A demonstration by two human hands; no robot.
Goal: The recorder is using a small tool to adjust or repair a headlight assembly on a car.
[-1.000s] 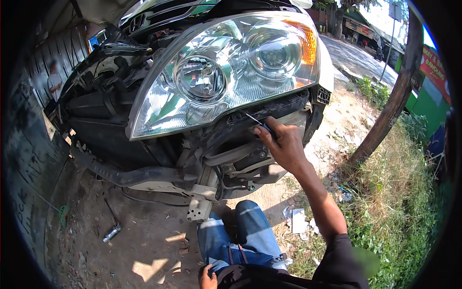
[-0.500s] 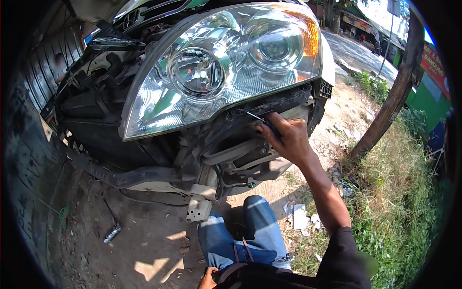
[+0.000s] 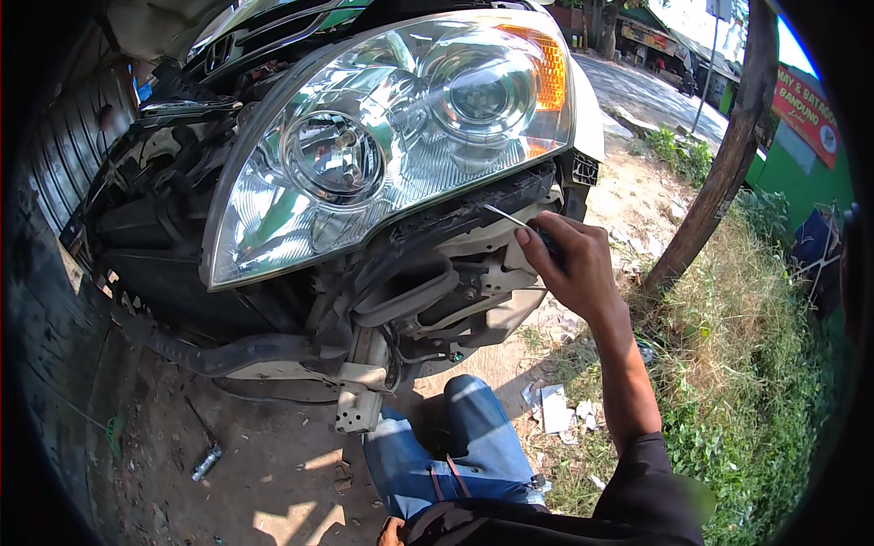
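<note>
A large clear car headlight (image 3: 382,136) with an orange side section sits at the front corner of a car whose bumper is off. Below its lower edge runs a dark plastic bracket (image 3: 455,214). My right hand (image 3: 578,264) is closed around the dark handle of a screwdriver (image 3: 506,216). The metal shaft points up and left, its tip close to the bracket; whether it touches cannot be told. Only a small part of my left hand (image 3: 391,531) shows at the lower edge, by my jeans, with its fingers mostly hidden.
A pale metal beam end (image 3: 359,411) juts toward my knees. On the dirt at left lies a ratchet-like metal tool (image 3: 208,462). White paper scraps (image 3: 555,409) and grass lie to the right, beside a leaning wooden post (image 3: 719,173). Corrugated metal sheeting stands at left.
My right hand has drawn the screwdriver slightly back from the bracket, so more shaft shows. The view has shifted, and my left hand has sunk further out of the lower edge.
</note>
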